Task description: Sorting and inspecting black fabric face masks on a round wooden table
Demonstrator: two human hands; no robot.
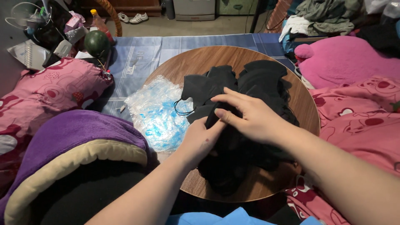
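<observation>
Round and wood-grained, the counter (pixel 300 104) sits on a bed covered by a blue striped sheet (pixel 137 54), and you look down on it from above. Your left hand (pixel 200 139) and right hand (pixel 250 114) meet over a heap of black face masks (pixel 246 79) piled on the counter. Your left hand comes up from below, its fingers curled around the lower edge of one mask, thumb pressed against the fabric. Your right hand lies across the top of the heap, fingers bent and pinching the same dark fabric just above your left thumb. How tightly either hand grips cannot be told, since the black cloth hides the fingertips. A thin ear loop hangs from the pile just left of your hands. Beside your left hand, further left, a crumpled clear plastic bag (pixel 156 110) with blue print rests partly on the counter. Pink patterned bedding (pixel 46 96) lies well left of your hands, and a purple cushion (pixel 75 137) sits below it.
</observation>
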